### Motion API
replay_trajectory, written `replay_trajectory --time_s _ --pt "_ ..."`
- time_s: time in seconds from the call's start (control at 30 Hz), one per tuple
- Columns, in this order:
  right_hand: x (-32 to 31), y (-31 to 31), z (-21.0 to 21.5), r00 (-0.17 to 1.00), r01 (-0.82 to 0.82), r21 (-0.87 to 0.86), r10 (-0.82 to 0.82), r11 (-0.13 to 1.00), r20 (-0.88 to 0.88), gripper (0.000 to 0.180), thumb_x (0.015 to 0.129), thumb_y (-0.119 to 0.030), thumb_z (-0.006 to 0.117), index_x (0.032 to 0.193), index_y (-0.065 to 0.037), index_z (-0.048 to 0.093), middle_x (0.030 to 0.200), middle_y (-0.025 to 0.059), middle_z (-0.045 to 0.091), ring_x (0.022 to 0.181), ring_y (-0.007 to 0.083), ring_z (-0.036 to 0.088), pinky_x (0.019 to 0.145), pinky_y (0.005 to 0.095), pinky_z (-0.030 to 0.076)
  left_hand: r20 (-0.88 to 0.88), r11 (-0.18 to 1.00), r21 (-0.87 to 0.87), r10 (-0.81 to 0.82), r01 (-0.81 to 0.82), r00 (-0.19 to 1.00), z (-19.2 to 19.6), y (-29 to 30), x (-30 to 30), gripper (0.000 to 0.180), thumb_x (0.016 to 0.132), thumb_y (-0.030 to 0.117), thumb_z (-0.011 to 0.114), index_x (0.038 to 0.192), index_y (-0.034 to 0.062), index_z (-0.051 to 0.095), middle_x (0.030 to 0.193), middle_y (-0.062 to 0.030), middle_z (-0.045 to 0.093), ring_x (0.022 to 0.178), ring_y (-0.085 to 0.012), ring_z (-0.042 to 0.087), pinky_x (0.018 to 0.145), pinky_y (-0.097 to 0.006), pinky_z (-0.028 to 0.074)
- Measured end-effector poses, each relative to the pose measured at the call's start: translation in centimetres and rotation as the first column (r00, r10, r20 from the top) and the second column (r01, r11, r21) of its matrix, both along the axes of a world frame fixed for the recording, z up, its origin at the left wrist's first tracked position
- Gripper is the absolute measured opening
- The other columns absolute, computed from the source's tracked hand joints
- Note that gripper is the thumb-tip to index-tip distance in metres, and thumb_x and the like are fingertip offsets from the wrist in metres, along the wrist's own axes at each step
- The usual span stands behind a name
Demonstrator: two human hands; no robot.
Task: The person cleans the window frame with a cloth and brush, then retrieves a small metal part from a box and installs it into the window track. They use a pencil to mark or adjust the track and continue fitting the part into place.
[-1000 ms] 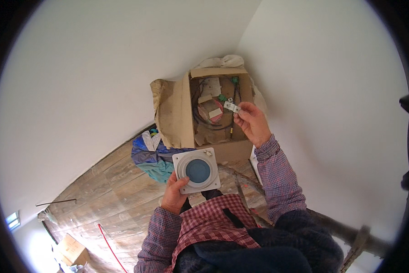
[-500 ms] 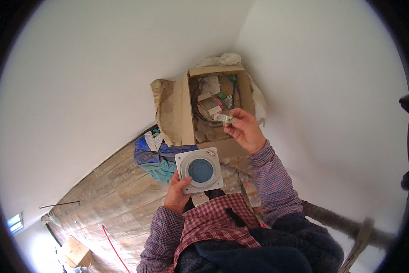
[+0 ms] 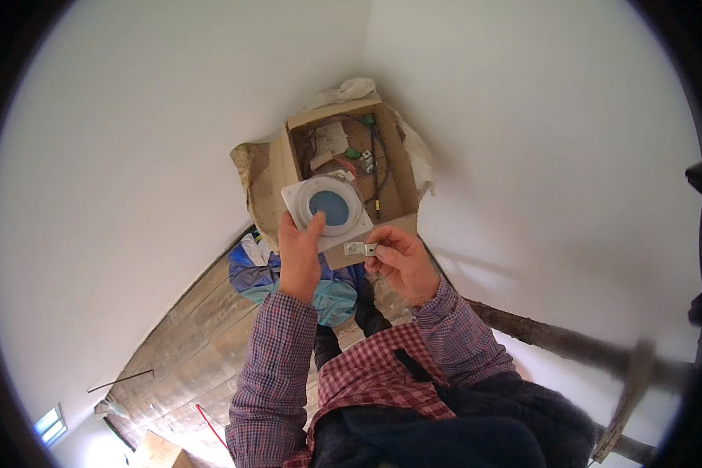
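My left hand [image 3: 298, 256] grips a white square plate with a raised round collar and a blue-grey disc [image 3: 330, 207] in its middle; its thumb lies over the collar and onto the disc. The plate is over the near part of an opened cardboard box [image 3: 404, 168]. Just below and right of the plate, my right hand [image 3: 404, 264] pinches a small pale metal bracket [image 3: 355, 249] between thumb and fingers. Inside the box lie a dark cable [image 3: 379, 175], a green piece [image 3: 353, 153], a pale card [image 3: 332, 139] and small whitish metal parts [image 3: 368, 161].
White walls meet in a corner behind the box. Blue and teal cloth [image 3: 257, 278] lies on the tiled floor [image 3: 187, 335]. Dark wooden poles [image 3: 558, 339] run along the right. A red cord [image 3: 212, 425] and another carton [image 3: 160, 451] are at lower left.
My left hand has raised the plate up and leftward, over the box. My right hand has come down and left with the bracket, and the view has shifted a little.
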State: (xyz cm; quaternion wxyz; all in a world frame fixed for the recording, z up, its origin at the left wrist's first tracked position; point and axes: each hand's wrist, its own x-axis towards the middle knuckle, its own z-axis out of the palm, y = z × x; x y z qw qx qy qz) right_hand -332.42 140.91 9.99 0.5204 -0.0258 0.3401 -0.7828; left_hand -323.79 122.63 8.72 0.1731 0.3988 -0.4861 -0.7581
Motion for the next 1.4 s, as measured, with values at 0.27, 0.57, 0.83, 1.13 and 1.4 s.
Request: replay_trajectory --time_s 0.27,0.57,0.83,1.13,1.4 --pt "0.1 2.2 -1.3 0.996 0.011 0.066 -0.005 0.998 -0.093 0.016 0.098 -0.001 0.057 0.114 0.001 0.060 0.096 0.0096 0.065 0.083 0.0170 0.065 0.074 0.0306 0.054 0.045 0.982 -0.129 0.144 -0.137 0.989 1.1 -0.4 1.2 0.070 0.092 0.004 0.067 0.147 -0.0022 0.025 0.129 -0.0181 0.055 0.117 -0.0229 0.057 0.100 -0.035 0.048" --pt "0.9 2.3 -1.0 0.973 -0.045 0.202 0.088 0.978 -0.214 0.016 0.098 -0.002 0.057 0.113 0.002 0.060 0.095 0.0073 0.062 0.080 0.0141 0.061 0.073 0.0285 0.052 0.080 0.978 -0.204 -0.021 0.037 0.997 -0.8 0.3 -3.1 0.074 0.092 0.008 0.069 0.148 -0.0026 0.021 0.132 -0.0218 0.054 0.118 -0.0245 0.057 0.100 -0.035 0.047" --pt "-0.7 3.3 -2.2 0.978 0.124 0.216 -0.083 0.969 -0.189 0.017 0.100 -0.006 0.057 0.115 0.001 0.058 0.093 0.0082 0.064 0.080 0.0155 0.062 0.073 0.0294 0.053 0.136 0.972 -0.234 0.028 0.005 0.990 -0.7 1.0 -3.5 0.076 0.092 0.005 0.068 0.148 -0.0012 0.018 0.131 -0.0224 0.053 0.118 -0.0253 0.057 0.100 -0.034 0.047" --pt "-0.8 3.2 -2.2 0.955 0.220 0.264 -0.152 0.939 -0.254 0.019 0.101 -0.006 0.056 0.118 0.001 0.059 0.100 0.0068 0.063 0.084 0.0131 0.062 0.076 0.0285 0.054 0.106 0.979 -0.167 -0.104 0.121 0.989 -3.3 2.5 -6.4 0.075 0.090 0.004 0.069 0.146 -0.0006 0.019 0.129 -0.0241 0.054 0.116 -0.0263 0.058 0.094 -0.035 0.051" --pt "-1.2 3.0 -1.9 0.954 0.198 0.226 -0.134 0.954 -0.269 0.018 0.100 -0.005 0.057 0.117 0.000 0.058 0.099 0.0065 0.065 0.085 0.0137 0.064 0.077 0.0293 0.054 0.297 0.785 -0.452 -0.316 0.424 0.901 -0.6 3.9 -2.2 0.049 0.098 0.012 0.062 0.140 -0.0024 0.042 0.131 -0.0175 0.054 0.117 -0.0248 0.058 0.097 -0.039 0.051"
